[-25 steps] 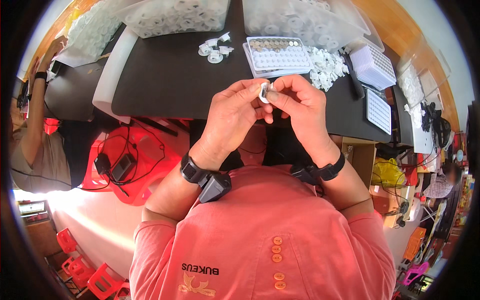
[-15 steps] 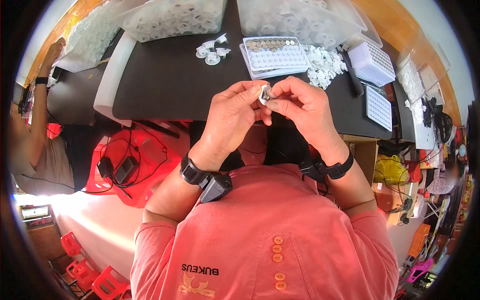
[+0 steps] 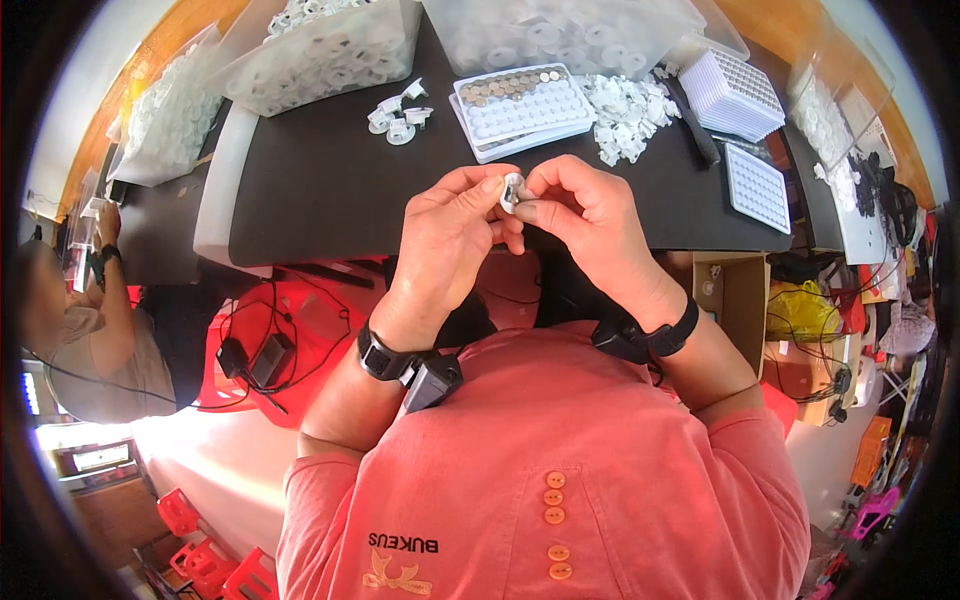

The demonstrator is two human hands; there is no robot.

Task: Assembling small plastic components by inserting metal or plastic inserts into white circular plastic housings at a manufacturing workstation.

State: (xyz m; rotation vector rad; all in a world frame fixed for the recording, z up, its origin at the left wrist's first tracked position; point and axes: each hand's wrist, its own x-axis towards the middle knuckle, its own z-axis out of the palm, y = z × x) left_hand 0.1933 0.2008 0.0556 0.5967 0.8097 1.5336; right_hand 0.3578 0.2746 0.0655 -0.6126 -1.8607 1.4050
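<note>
Between my hands, over the table's near edge, is a small round white plastic part (image 3: 511,192) with a dark opening. My left hand (image 3: 445,245) is closed, its thumb and forefinger pinching the part's left side. From the other side my right hand (image 3: 590,215) meets it, thumb and forefinger pinched together at its edge; whether a smaller piece is between those fingertips is hidden. Beyond my hands lies a white tray (image 3: 535,122) with rows of round pockets, its far rows filled with small silver discs like button cells. It rests on another tray. Several similar white plastic parts (image 3: 401,130) lie left of it.
Translucent bins (image 3: 335,85) of white parts line the table's back. A heap of small white pieces (image 3: 628,115) lies right of the tray, near a dark-handled tool (image 3: 697,130), stacked trays (image 3: 735,95) and a single tray (image 3: 757,188). Another person (image 3: 105,330) works at far left.
My hands stay together at the white part, which is turned slightly more edge-on. The whole view has shifted a little. At far left, the other person's raised arm has come down.
</note>
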